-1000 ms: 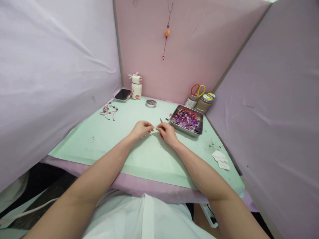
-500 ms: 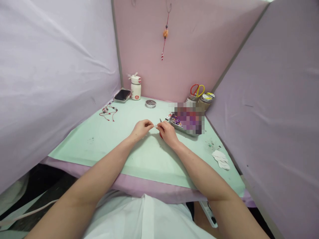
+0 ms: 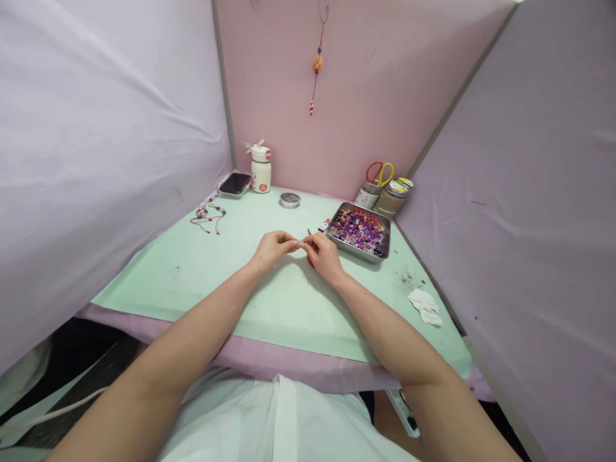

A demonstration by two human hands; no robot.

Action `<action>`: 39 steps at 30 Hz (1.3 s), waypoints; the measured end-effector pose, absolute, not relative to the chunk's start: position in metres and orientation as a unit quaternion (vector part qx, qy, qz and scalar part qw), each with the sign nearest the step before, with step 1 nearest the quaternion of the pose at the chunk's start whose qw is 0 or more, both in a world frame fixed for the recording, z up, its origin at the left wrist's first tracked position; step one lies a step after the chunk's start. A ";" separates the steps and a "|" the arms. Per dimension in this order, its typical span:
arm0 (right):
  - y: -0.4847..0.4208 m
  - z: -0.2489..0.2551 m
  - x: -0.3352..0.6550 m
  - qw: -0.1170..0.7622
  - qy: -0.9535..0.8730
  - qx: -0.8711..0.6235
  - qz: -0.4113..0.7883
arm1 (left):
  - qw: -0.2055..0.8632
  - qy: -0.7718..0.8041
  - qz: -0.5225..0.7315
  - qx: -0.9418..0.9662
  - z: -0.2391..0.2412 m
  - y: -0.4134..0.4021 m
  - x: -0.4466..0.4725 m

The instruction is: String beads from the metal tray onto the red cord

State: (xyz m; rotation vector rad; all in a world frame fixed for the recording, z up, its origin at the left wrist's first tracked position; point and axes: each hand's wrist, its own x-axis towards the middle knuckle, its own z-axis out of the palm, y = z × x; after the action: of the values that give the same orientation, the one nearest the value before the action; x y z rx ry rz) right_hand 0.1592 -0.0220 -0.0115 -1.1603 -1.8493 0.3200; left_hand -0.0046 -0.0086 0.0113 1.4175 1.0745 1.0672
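Observation:
Near the middle of the green mat (image 3: 283,301), both my hands pinch at a small pale piece (image 3: 300,242), too tiny for me to make out its kind. My left hand (image 3: 275,249) has thumb and forefinger closed on its left side. From the right, my right hand (image 3: 322,255) grips it with bent fingers. Scissors with a red handle (image 3: 310,260) lie partly hidden under my right hand, a dark tip showing above it. Just right of that hand stands a metal tray (image 3: 360,255) full of purple, red and orange beads (image 3: 359,230).
At the back are a white bottle (image 3: 261,172), a phone (image 3: 235,183), a round clear container (image 3: 289,200), a jar (image 3: 392,197) and red and yellow scissors (image 3: 379,173). Beaded cords (image 3: 209,215) lie left, crumpled tissue (image 3: 425,307) right. A beaded string (image 3: 317,64) hangs from the wall.
My left fingertips have come slightly closer to the right ones at the small pale piece. The rest of the scene has only shifted slightly with the camera.

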 end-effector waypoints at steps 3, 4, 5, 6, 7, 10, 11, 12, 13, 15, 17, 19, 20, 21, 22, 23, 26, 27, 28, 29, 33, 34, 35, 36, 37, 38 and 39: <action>-0.023 -0.011 0.160 0.450 -0.756 -0.462 0.117 | 0.527 0.437 0.457 0.568 0.011 -0.009 -0.004; -0.023 -0.011 0.160 0.450 -0.757 -0.459 0.114 | 0.531 0.434 0.461 0.563 0.011 -0.009 -0.004; -0.023 -0.011 0.160 0.451 -0.759 -0.457 0.111 | 0.535 0.432 0.462 0.560 0.011 -0.009 -0.004; -0.023 -0.011 0.160 0.451 -0.760 -0.455 0.109 | 0.537 0.431 0.463 0.558 0.010 -0.009 -0.004; -0.023 -0.011 0.160 0.451 -0.761 -0.454 0.109 | 0.538 0.431 0.463 0.557 0.010 -0.010 -0.004; -0.022 -0.012 0.160 0.448 -0.761 -0.455 0.110 | 0.536 0.436 0.462 0.556 0.011 -0.010 -0.004; -0.022 -0.012 0.160 0.446 -0.761 -0.457 0.112 | 0.535 0.440 0.462 0.554 0.011 -0.010 -0.004; -0.022 -0.012 0.160 0.444 -0.761 -0.459 0.113 | 0.534 0.444 0.461 0.553 0.011 -0.010 -0.003; -0.022 -0.012 0.160 0.442 -0.761 -0.461 0.115 | 0.533 0.447 0.460 0.551 0.011 -0.010 -0.003; -0.022 -0.012 0.160 0.439 -0.761 -0.463 0.116 | 0.531 0.450 0.460 0.552 0.010 -0.009 -0.004; -0.022 -0.012 0.160 0.440 -0.762 -0.461 0.116 | 0.525 0.451 0.461 0.555 0.009 -0.008 -0.005; -0.022 -0.011 0.159 0.441 -0.762 -0.460 0.117 | 0.514 0.454 0.461 0.563 0.008 -0.007 -0.006; -0.022 -0.012 0.158 0.442 -0.761 -0.460 0.118 | 0.507 0.456 0.460 0.569 0.007 -0.006 -0.006; -0.022 -0.012 0.157 0.443 -0.759 -0.461 0.119 | 0.503 0.457 0.457 0.574 0.007 -0.006 -0.007; -0.022 -0.012 0.157 0.444 -0.758 -0.462 0.120 | 0.500 0.459 0.453 0.578 0.006 -0.006 -0.007; -0.022 -0.013 0.157 0.444 -0.758 -0.462 0.121 | 0.500 0.459 0.453 0.578 0.006 -0.006 -0.007; -0.020 -0.015 0.157 0.442 -0.761 -0.459 0.121 | 0.530 0.442 0.462 0.557 0.005 -0.006 -0.004; -0.020 -0.015 0.157 0.440 -0.763 -0.458 0.120 | 0.540 0.436 0.466 0.549 0.005 -0.007 -0.004; -0.019 -0.016 0.157 0.439 -0.765 -0.456 0.118 | 0.547 0.431 0.468 0.544 0.004 -0.007 -0.003; -0.019 -0.016 0.157 0.438 -0.766 -0.455 0.116 | 0.550 0.428 0.470 0.541 0.004 -0.007 -0.002; -0.019 -0.016 0.157 0.440 -0.765 -0.457 0.117 | 0.554 0.428 0.472 0.536 0.001 -0.005 -0.002; -0.020 -0.015 0.156 0.441 -0.762 -0.458 0.121 | 0.551 0.429 0.473 0.537 0.000 -0.004 -0.002; -0.020 -0.015 0.156 0.444 -0.758 -0.460 0.125 | 0.547 0.429 0.474 0.539 -0.001 -0.003 -0.002; -0.020 -0.014 0.156 0.448 -0.754 -0.462 0.131 | 0.542 0.429 0.477 0.543 -0.002 -0.002 -0.002; -0.020 -0.014 0.155 0.453 -0.749 -0.464 0.139 | 0.535 0.430 0.480 0.546 -0.003 -0.001 -0.002; -0.020 -0.014 0.155 0.458 -0.742 -0.467 0.148 | 0.528 0.431 0.484 0.549 -0.004 -0.001 -0.002; -0.020 -0.014 0.154 0.464 -0.733 -0.470 0.163 | 0.521 0.432 0.487 0.551 -0.004 -0.001 -0.002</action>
State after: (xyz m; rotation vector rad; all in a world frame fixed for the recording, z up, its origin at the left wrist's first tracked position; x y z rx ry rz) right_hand 0.1537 -0.0201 -0.0136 -1.1542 -1.8025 0.4013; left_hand -0.0024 -0.0005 -0.0043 1.3213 1.0355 1.1672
